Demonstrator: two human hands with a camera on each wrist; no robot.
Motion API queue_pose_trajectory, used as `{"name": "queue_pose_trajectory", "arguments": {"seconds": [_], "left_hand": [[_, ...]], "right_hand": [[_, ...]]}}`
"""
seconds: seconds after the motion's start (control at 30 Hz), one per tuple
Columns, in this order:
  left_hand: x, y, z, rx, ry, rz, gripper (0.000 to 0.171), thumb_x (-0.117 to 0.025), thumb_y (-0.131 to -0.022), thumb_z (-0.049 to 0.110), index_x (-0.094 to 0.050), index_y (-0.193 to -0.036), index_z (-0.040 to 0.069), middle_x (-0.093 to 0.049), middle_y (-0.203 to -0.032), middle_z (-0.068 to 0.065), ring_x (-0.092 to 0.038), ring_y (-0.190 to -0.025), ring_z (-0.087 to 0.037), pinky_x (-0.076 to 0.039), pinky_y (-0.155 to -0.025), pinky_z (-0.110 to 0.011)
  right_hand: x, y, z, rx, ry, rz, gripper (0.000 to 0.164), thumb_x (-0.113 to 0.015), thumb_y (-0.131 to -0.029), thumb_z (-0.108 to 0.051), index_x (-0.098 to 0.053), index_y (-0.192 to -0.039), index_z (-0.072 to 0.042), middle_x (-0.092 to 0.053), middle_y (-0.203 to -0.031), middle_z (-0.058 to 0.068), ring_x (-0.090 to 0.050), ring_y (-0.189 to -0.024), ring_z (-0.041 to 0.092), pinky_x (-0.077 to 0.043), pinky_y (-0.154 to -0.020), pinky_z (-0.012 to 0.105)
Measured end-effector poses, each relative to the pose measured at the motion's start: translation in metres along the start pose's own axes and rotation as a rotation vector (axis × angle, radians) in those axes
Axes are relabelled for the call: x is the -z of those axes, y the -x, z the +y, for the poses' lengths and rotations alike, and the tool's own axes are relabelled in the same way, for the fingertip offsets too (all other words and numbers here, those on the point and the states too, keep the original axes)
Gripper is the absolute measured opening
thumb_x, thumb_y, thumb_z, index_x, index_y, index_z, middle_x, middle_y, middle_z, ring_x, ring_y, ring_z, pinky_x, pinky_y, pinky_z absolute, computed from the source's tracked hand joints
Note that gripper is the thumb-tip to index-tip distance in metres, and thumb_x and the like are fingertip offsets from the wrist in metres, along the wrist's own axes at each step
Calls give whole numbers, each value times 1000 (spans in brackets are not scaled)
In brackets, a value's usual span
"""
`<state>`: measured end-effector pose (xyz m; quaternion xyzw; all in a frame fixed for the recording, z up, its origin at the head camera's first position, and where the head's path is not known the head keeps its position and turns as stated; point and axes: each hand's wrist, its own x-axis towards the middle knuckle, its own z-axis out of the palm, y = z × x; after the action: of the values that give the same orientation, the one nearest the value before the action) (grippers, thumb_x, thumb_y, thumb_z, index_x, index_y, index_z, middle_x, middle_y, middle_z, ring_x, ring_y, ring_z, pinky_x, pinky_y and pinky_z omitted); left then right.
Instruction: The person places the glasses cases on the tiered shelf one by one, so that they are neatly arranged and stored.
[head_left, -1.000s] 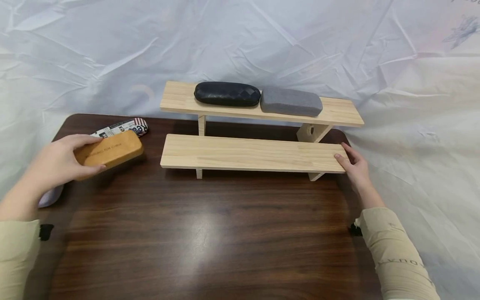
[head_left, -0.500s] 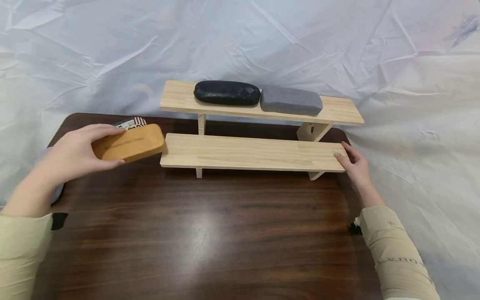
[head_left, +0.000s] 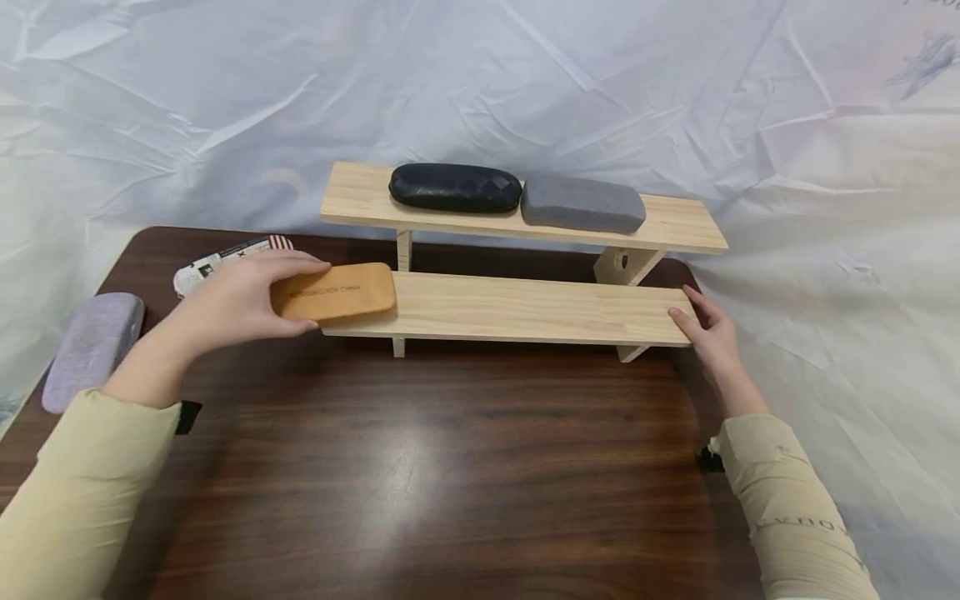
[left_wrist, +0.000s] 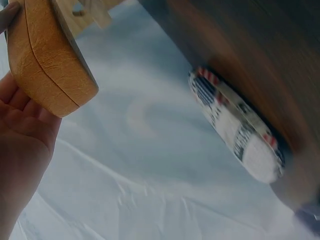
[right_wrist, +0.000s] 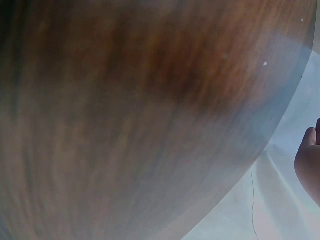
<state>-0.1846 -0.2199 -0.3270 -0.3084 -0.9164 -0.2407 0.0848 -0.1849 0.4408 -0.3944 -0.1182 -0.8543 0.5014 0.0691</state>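
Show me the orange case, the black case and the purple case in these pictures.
Orange case (head_left: 337, 293): head view, on the face with the lettering.
Black case (head_left: 455, 187): head view, on the middle of its top.
Purple case (head_left: 93, 346): head view, on the middle of its upper face.

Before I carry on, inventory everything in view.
Orange case: 1, orange, in left hand
Black case: 1, black, on upper shelf
Grey case: 1, grey, beside black case
Patterned case: 1, multicoloured, back left of table
Lilac case: 1, lilac, table's left
Upper shelf: 1, pale wood, behind lower shelf
Lower shelf: 1, pale wood, in front
Table: 1, brown, beneath lower shelf
Sheeting: count unclear, whitish, behind table
Sleeves: 2, khaki, forearms
Left hand: 1, bare, round orange case
Right hand: 1, bare, lower shelf's right end
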Motion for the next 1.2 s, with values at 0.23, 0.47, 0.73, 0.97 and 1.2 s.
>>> {"name": "queue_pose_trajectory", "arguments": {"seconds": [0.23, 0.47, 0.73, 0.97, 1.2], "left_hand": [[-10, -22, 14, 11, 33, -102, 67, -93, -76, 15, -69, -138, 3, -69, -139, -17, -63, -133, -38, -49, -112, -56], [-21, -38, 19, 4, 58, -148, 66, -92, -78, 16, -69, -138, 4, -69, -141, -16, -63, -133, -35, -50, -112, -53], [-32, -47, 19, -28, 115, -165, 63, -90, -79, 15, -69, -137, 4, -69, -140, -17, -65, -127, -34, -52, -107, -53], [-34, -52, 19, -39, 134, -177, 61, -87, -80, 11, -68, -137, 2, -68, -140, -19, -64, -128, -36, -51, -109, -54], [-31, -50, 21, -31, 135, -182, 62, -89, -81, 10, -68, -139, 2, -67, -142, -18, -62, -132, -37, -48, -114, -55]], "right_hand": [[0, 1, -2, -2, -29, -2, 67, -67, -105, -25, -40, -164, -10, -33, -172, 20, -50, -132, -2, -43, -91, -1], [-1, 0, -2, -11, -67, -2, 67, -68, -104, -22, -41, -164, -10, -31, -173, 19, -48, -137, 0, -43, -91, -1], [-1, 0, 2, -3, -88, 20, 66, -70, -103, -21, -44, -162, -11, -39, -170, 13, -51, -120, -8, -44, -90, 0], [-2, 10, -14, -3, -107, 18, 64, -71, -101, -18, -48, -160, -12, -45, -167, 11, -52, -111, -9, -46, -86, 2], [-3, 14, -21, -8, -64, 16, 64, -70, -102, -20, -47, -161, -13, -42, -168, 14, -51, -113, -9, -45, -86, 1]]}}
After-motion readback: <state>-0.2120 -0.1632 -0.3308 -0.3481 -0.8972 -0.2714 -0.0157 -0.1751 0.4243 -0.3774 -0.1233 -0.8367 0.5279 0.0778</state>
